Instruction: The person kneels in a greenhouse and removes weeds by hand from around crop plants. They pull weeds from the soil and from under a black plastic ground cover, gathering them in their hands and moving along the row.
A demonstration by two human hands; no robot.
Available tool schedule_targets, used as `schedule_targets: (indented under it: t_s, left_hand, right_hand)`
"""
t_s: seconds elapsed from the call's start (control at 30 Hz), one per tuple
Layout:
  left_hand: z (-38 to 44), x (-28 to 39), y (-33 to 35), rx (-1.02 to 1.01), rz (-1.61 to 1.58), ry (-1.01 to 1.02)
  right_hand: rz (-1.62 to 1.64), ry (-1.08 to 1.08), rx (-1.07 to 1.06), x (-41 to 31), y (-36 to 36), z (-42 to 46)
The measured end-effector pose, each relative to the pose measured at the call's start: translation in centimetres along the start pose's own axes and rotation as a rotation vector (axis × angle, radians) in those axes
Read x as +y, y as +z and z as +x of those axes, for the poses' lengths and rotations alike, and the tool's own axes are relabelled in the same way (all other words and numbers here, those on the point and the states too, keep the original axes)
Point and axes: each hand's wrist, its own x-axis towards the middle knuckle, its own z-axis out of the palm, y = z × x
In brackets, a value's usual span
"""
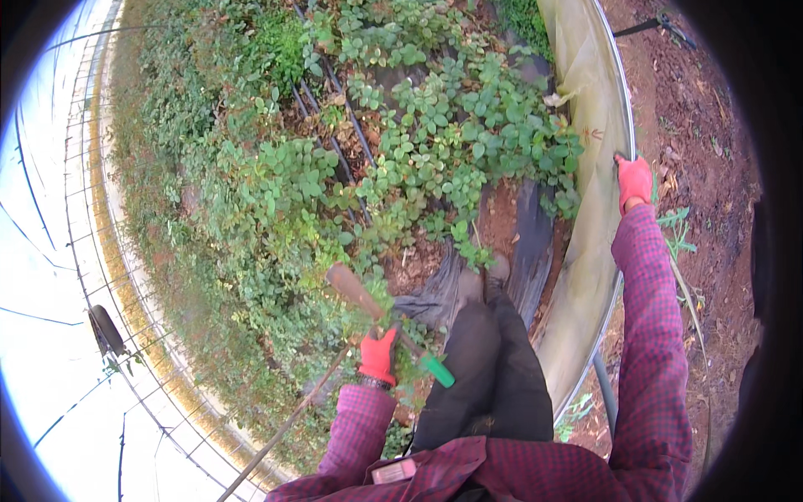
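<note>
My left hand [377, 356], in a red glove, is closed around a trowel-like hand tool with a soil-brown metal blade [352, 288] and a green handle [437, 370]. A long wooden pole [288, 421] runs from the same hand toward the lower left; its far end is out of view. My right hand [635, 179], also gloved in red, grips the metal rail [624, 94] along the top of a pale plastic sheet [590, 125]. Leafy, rose-like plants [439, 119] grow before me, and some leaves partly surround the left hand and tool.
Black irrigation pipes [348, 113] run among the plants. Dark plastic mulch [530, 245] lies by my shoes [495, 270]. Bare reddish soil [702, 125] lies beyond the sheet, with a grey post [605, 389] below the rail. Wire mesh [78, 188] appears at left.
</note>
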Motion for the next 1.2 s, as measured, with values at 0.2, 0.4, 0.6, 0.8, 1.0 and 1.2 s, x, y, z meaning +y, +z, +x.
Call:
schedule_targets:
  t_s: [0.2,0.4,0.6,0.8,1.0,1.2]
  left_hand:
    - [0.1,5.9,2.9,-0.092,-0.089,0.06]
    - [2.7,9.6,5.5,-0.101,0.0,0.035]
    - [7.3,12.8,10.8,-0.259,-0.02,0.118]
    - [9.9,17.3,13.5,-0.259,0.0,0.147]
    - [11.2,20.9,13.0,-0.272,-0.094,0.122]
    - [11.0,24.6,12.5,-0.144,-0.141,0.173]
  right_hand:
    - [0.007,0.05,-0.04,-1.2,-1.0,-0.9]
    - [0.012,0.018,-0.014,-1.4,-1.2,-1.6]
    - [0.108,0.075,0.008,-1.0,-0.8,-1.7]
    - [0.082,0.1,0.012,0.4,0.3,-1.6]
    - [0.035,0.176,-0.012,1.2,0.6,-1.4]
    - [0.007,0.181,-0.007,0.6,0.2,-1.5]
